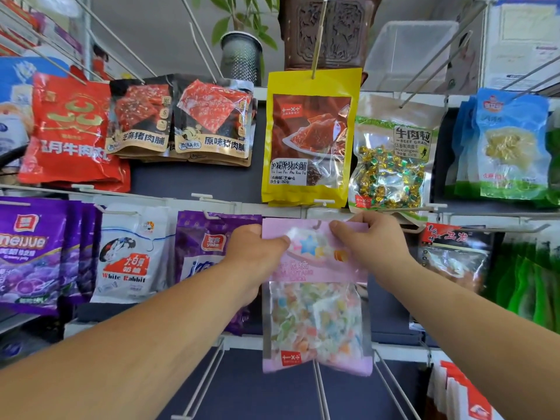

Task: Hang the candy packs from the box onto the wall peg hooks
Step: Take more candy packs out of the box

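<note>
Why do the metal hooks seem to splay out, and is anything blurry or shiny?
Head view: the wide-angle lens fans the peg hooks outward; glare streaks the clear window of the yellow pack; the pink candy pack pinched by the left hand and right hand looks soft; lighting even.

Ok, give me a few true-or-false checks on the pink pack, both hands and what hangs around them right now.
1. The left hand and the right hand both grip the pink candy pack near its top. True.
2. The pack hanging just above it is red. False: it is a yellow pack.
3. A White Rabbit pack hangs to the pink pack's left. True.
4. The peg hooks right below the pink pack are loaded with packs. False: they are bare.
</note>
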